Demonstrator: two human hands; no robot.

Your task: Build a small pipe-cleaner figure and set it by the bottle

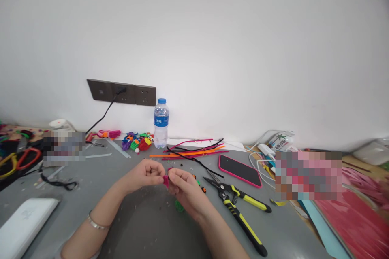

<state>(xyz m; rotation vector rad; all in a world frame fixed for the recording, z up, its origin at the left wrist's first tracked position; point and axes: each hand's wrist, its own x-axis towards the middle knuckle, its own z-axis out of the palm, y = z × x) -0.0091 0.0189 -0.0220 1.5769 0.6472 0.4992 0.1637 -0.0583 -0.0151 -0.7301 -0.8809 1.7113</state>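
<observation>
the left hand (148,173) and the right hand (187,191), seen in the head view, meet above the tabletop (146,226), both pinching a small magenta fuzzy piece (165,180) between thumb and fingers. around them, yellow-and-black pliers (240,204) lie with handles spread, right of the right hand, near a pink-edged phone (240,170). a green fuzzy piece (179,206) is partly covered by the right hand. beyond the hands lie orange, magenta and black fuzzy stems (194,153); behind these, a bottle (161,129) stands upright, its blue label bearing white characters, apparently 冰露. the magenta piece sits right at the fingertips, between the two hands, raised clear of the stems.
</observation>
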